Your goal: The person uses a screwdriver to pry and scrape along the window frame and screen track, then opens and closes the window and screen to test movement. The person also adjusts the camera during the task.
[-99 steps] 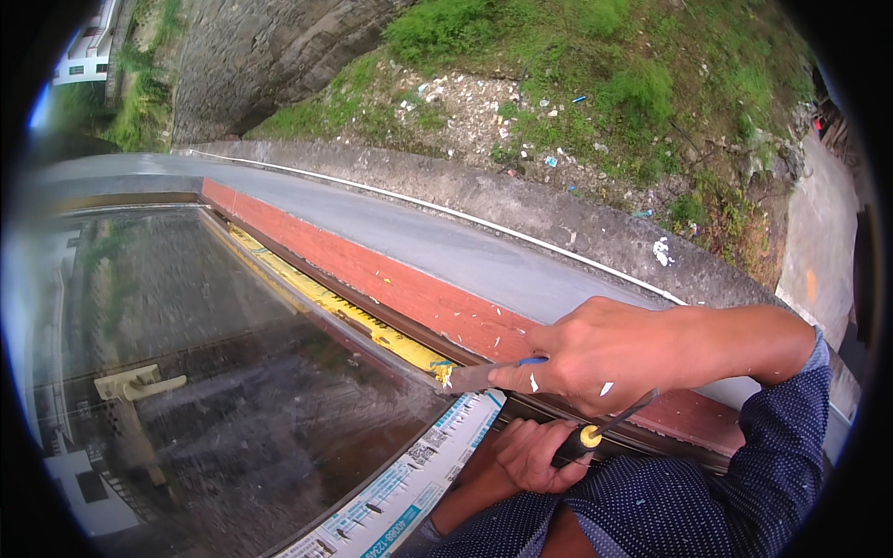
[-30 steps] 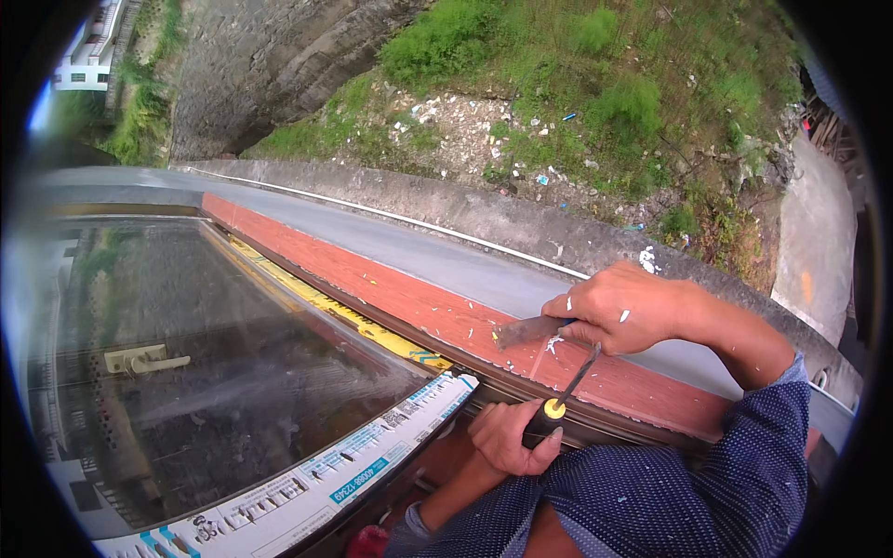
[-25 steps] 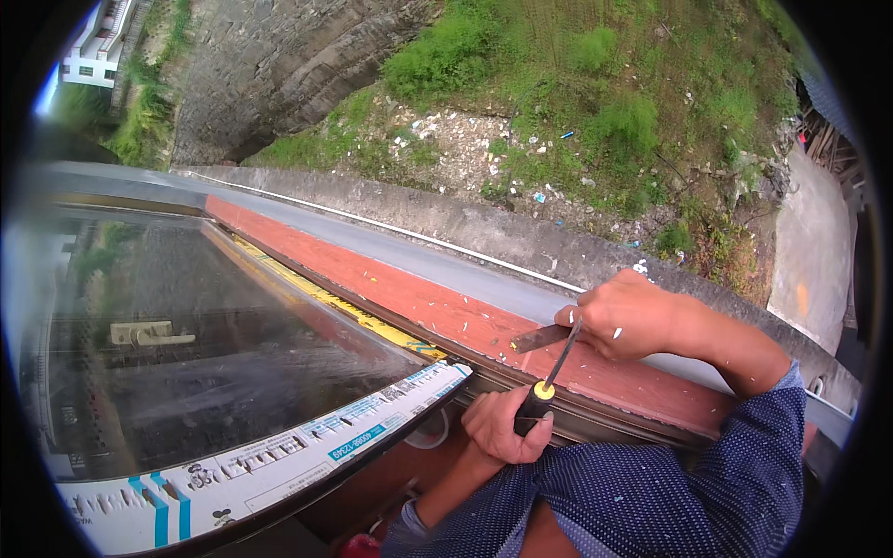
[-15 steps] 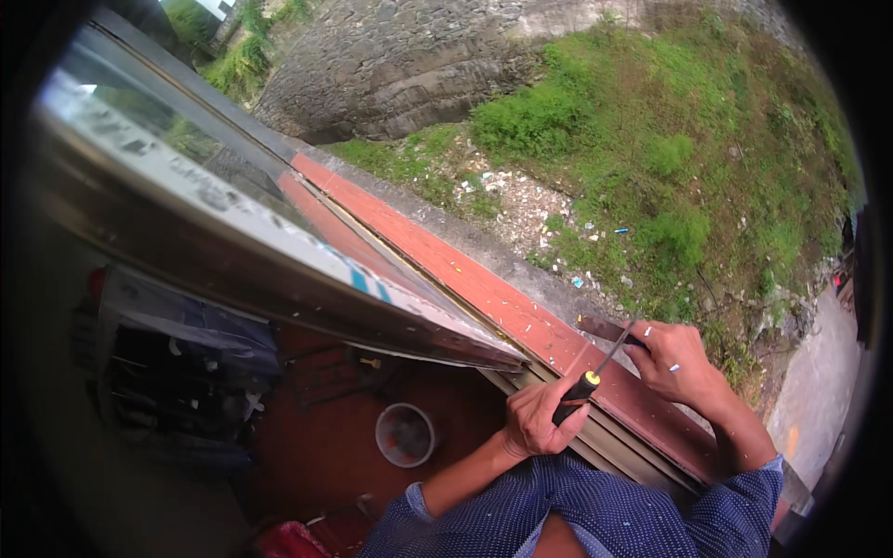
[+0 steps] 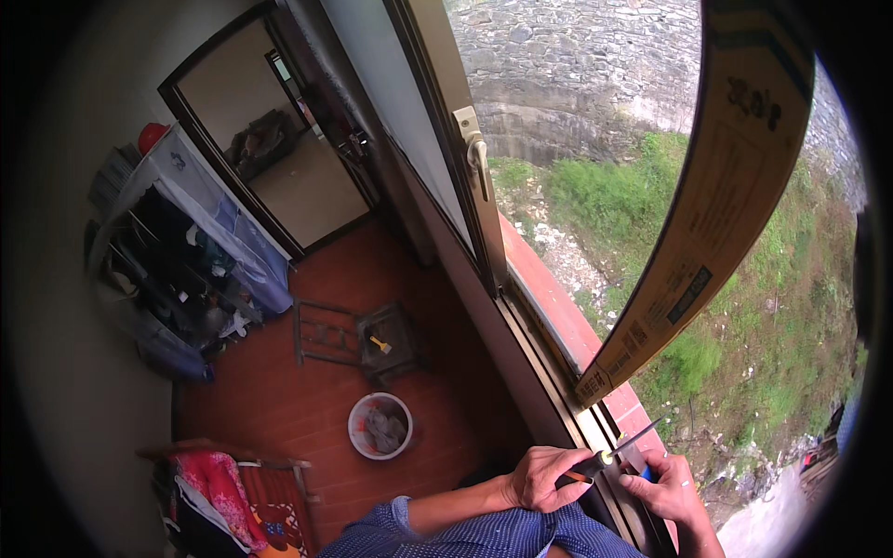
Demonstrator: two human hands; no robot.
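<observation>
My left hand (image 5: 549,479) is closed around the black handle of a screwdriver (image 5: 603,458), which has a yellow collar. Its thin dark shaft points up and right over the window sill. An orange-brown sliver (image 5: 579,477) shows by the fingers of this hand; what it belongs to is unclear. Just right of it, over the sill, my right hand (image 5: 672,491) grips a flat-bladed tool with a blue handle (image 5: 646,473). Its blade is partly hidden behind the screwdriver. Below both hands runs the metal window track (image 5: 539,358).
A long brown printed strip (image 5: 693,219) rises from the track. Left of it stands a window frame with a handle (image 5: 477,153). On the red floor are a white bucket (image 5: 353,430), a wooden chair (image 5: 402,339) with a yellow-handled brush (image 5: 379,344), and a clothes rack (image 5: 246,242).
The view has swung left, bringing more of the room into sight. Both hands keep their tools and now appear lower in the picture. The screwdriver shaft points more to the right.
</observation>
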